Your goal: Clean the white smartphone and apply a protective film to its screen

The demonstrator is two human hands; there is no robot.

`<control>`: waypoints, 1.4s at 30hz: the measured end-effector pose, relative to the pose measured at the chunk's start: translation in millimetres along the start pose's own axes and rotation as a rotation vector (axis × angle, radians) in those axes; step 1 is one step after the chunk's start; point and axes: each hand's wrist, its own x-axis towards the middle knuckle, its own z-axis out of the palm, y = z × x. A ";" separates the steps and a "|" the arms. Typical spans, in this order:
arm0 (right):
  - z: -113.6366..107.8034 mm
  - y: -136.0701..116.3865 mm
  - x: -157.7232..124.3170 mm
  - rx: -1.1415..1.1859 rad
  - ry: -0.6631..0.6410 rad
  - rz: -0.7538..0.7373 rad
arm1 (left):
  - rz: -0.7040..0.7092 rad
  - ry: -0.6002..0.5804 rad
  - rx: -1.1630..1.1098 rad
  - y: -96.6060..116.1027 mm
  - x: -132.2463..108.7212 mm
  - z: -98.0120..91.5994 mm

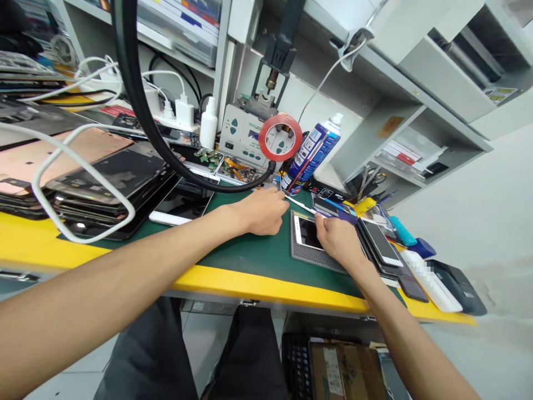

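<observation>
My left hand (266,212) is closed above the green mat (241,253), its fingertips at one end of a thin white stick-like piece (300,204). At the other end, my right hand (338,238) pinches the piece between thumb and fingers. I cannot make out whether it is a cable or a tool. Beneath the right hand lies a white-framed phone (307,232) with a dark screen, on a grey perforated pad (296,251); the hand hides part of both. Right of that hand, another white phone (381,242) rests on a stack of dark devices.
A black flexible tube (144,119) arches down near my left hand. Behind stand a blue spray can (311,153), a red tape roll (263,139), a control box (237,130) and a white bottle (209,123). Stacked device panels (104,178) and a looped white cable (39,191) lie left.
</observation>
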 end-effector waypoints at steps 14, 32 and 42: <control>2.6 -7.3 -8.1 0.028 0.028 0.053 | -0.009 -0.004 0.013 3.8 -1.8 -1.8; -5.0 -18.9 -18.7 0.076 0.010 -0.051 | -0.001 0.029 -0.019 1.2 -2.8 1.1; -8.7 -27.7 -21.3 0.178 0.008 -0.131 | -0.009 0.007 -0.007 3.0 -4.9 -4.5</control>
